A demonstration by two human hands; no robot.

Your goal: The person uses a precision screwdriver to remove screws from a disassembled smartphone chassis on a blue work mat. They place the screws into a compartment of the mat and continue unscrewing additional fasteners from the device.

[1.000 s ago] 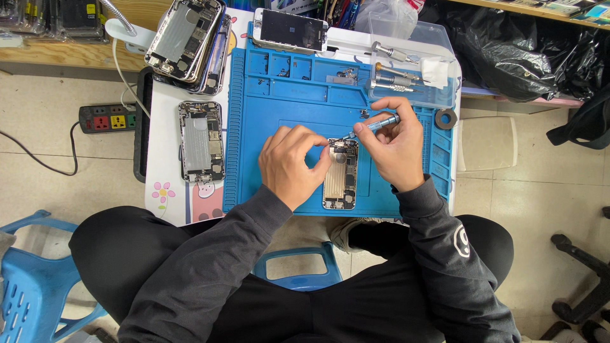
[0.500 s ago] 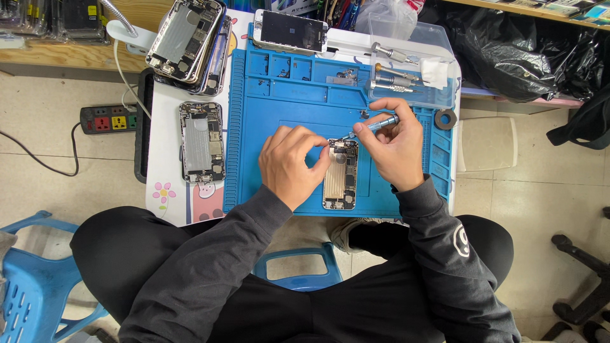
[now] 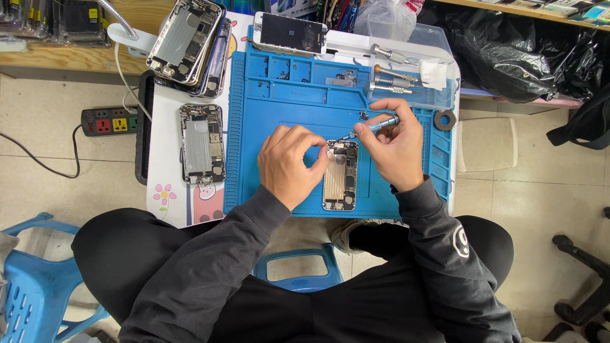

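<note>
An opened phone chassis [image 3: 340,178] lies on the blue repair mat [image 3: 286,101], its insides facing up. My left hand [image 3: 289,164] rests on the mat and touches the chassis's left upper edge with its fingertips. My right hand [image 3: 395,145] grips a small blue-handled screwdriver [image 3: 375,126]; its tip points down at the top of the chassis. Both forearms wear dark sleeves.
A second opened phone [image 3: 202,143] lies on the white table left of the mat. A stack of phone housings [image 3: 189,43] and a phone screen [image 3: 290,33] sit at the back. A clear tray [image 3: 413,82] holds more screwdrivers. A power strip [image 3: 109,121] lies on the floor, and blue plastic stools [image 3: 38,286] stand near my knees.
Hardly anything differs; both hands stay at the top of the chassis, with the screwdriver shifted only slightly.
</note>
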